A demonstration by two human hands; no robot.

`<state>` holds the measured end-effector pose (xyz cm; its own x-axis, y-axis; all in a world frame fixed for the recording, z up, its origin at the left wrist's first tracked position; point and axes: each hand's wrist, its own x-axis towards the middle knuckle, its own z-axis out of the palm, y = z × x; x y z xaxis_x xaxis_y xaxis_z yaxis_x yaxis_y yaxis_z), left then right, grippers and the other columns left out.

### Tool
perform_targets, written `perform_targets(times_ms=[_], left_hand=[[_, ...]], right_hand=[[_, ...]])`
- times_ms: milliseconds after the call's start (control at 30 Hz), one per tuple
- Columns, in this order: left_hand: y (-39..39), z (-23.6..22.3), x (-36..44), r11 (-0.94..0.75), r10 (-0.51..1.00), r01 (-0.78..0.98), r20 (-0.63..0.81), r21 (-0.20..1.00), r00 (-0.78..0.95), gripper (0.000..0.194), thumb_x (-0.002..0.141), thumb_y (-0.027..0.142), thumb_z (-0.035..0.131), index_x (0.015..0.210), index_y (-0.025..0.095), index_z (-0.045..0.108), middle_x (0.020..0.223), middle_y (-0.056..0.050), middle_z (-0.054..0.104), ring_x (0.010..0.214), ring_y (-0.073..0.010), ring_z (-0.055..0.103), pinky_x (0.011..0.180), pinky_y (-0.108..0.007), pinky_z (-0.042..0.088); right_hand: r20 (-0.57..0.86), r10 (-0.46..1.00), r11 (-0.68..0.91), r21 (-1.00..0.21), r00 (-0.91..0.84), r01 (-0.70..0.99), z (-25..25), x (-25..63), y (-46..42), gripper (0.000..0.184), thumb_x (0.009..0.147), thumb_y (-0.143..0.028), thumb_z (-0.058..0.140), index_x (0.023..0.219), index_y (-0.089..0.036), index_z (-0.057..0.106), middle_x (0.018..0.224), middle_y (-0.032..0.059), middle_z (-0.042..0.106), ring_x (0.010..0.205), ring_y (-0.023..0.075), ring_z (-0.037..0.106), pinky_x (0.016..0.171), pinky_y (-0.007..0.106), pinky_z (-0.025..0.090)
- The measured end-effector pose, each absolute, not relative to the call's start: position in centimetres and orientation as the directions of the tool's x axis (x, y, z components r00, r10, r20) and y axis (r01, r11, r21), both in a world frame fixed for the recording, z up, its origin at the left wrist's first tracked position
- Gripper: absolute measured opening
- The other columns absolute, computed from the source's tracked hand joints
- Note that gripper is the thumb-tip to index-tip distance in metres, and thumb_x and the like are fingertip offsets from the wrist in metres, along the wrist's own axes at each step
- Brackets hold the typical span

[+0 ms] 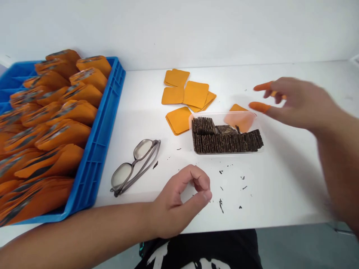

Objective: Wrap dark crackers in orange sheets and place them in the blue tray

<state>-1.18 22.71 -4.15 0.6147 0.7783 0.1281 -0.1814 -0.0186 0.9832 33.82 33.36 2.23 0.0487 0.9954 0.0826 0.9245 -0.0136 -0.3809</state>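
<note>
My left hand (179,201) rests on the white table (280,179) near its front edge, fingers curled loosely into a ring with nothing visible inside. My right hand (294,102) hovers to the right of a clear plastic tray (196,117), blurred by motion, fingers spread, orange finger cots on two fingertips, holding nothing. The tray holds rows of dark square pieces (224,142) standing on edge. Behind it lie several flat orange square pouches (195,93).
A blue crate (95,149) at the left is packed with filled orange pouches (56,130). Grey glasses (134,166) lie between crate and tray. Dark crumbs (221,203) are scattered on the table in front of the tray. A white wall stands behind.
</note>
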Motion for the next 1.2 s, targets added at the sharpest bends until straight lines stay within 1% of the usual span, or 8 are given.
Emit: perform_targets(times_ms=[133,267,500,667,833,933,1067,1200], left_hand=[[22.6,-4.1,-1.2,-0.008,0.784,-0.169,0.111,0.986,0.611,0.003,0.105,0.021,0.056,0.102,0.021,0.055,0.088,-0.002,0.059,0.081,-0.0131,0.053,0.074,-0.028,0.046],[22.4,-4.3,-1.2,0.019,0.782,-0.164,0.088,0.986,0.618,0.002,0.105,0.021,0.056,0.107,0.021,0.057,0.091,-0.002,0.058,0.083,-0.0130,0.053,0.076,-0.028,0.046],[21.9,-4.3,-1.4,0.157,0.798,-0.133,-0.046,0.979,0.601,0.009,0.109,0.024,0.052,0.117,0.026,0.054,0.095,0.000,0.057,0.086,-0.0127,0.050,0.079,-0.029,0.045],[22.0,-4.2,-1.7,0.109,0.795,-0.091,-0.031,0.990,0.606,0.009,0.110,0.024,0.050,0.117,0.028,0.054,0.095,0.000,0.056,0.089,-0.0129,0.051,0.083,-0.028,0.046],[22.1,-4.5,-2.2,-0.088,0.783,-0.037,0.092,0.995,0.616,0.025,0.107,0.015,0.048,0.128,0.029,0.050,0.107,-0.003,0.055,0.107,-0.0152,0.053,0.098,-0.028,0.045],[22.3,-4.5,-2.2,-0.107,0.788,-0.020,0.098,0.994,0.608,0.030,0.106,0.013,0.049,0.131,0.029,0.049,0.112,-0.004,0.056,0.117,-0.0160,0.053,0.105,-0.027,0.044],[22.6,-4.4,-1.9,-0.098,0.820,0.007,0.077,0.995,0.567,0.029,0.105,0.015,0.054,0.129,0.030,0.051,0.116,-0.004,0.059,0.121,-0.0168,0.054,0.112,-0.028,0.043],[22.5,-4.7,-1.9,-0.097,0.827,-0.011,0.086,0.995,0.555,0.042,0.097,0.018,0.068,0.135,0.030,0.054,0.124,-0.007,0.062,0.124,-0.0230,0.058,0.114,-0.038,0.047]], right_hand=[[-0.016,1.000,0.010,-0.365,-0.017,0.931,-0.8,32.8,35.4,0.045,0.091,-0.042,0.075,0.129,-0.018,0.072,0.125,0.0085,0.065,0.101,0.0155,0.055,0.082,0.035,0.038],[0.018,1.000,0.023,-0.494,-0.016,0.869,-2.6,32.7,35.3,0.035,0.090,-0.042,0.071,0.109,-0.012,0.074,0.106,0.0067,0.068,0.088,0.0113,0.054,0.079,0.036,0.040],[0.429,0.884,0.269,-0.790,0.184,0.552,-2.3,35.9,35.9,0.016,0.083,-0.025,0.083,0.083,-0.021,0.067,0.089,0.0102,0.075,0.077,0.0174,0.068,0.069,0.037,0.052],[0.719,0.678,0.610,-0.666,0.153,0.428,0.4,33.9,34.2,0.010,0.087,-0.020,0.084,0.096,-0.024,0.082,0.117,0.0118,0.079,0.099,0.0245,0.073,0.080,0.040,0.054],[0.840,0.535,0.760,-0.526,0.093,0.382,1.2,26.7,31.1,0.017,0.093,-0.017,0.074,0.104,-0.025,0.085,0.115,0.0039,0.080,0.104,0.0255,0.074,0.089,0.045,0.058],[0.803,0.593,0.749,-0.575,0.054,0.330,0.8,24.3,29.3,0.022,0.091,-0.012,0.072,0.105,-0.025,0.082,0.123,0.0051,0.077,0.117,0.0268,0.069,0.095,0.047,0.058],[0.667,0.744,0.657,-0.714,-0.049,0.243,0.9,23.4,27.2,0.006,0.095,-0.024,0.076,0.094,-0.026,0.070,0.110,0.0056,0.072,0.114,0.0243,0.065,0.107,0.049,0.055],[0.552,0.824,0.564,-0.820,-0.127,0.096,1.2,22.2,25.7,0.027,0.095,-0.036,0.079,0.083,-0.024,0.059,0.097,0.0032,0.064,0.099,0.0172,0.063,0.100,0.041,0.057]])
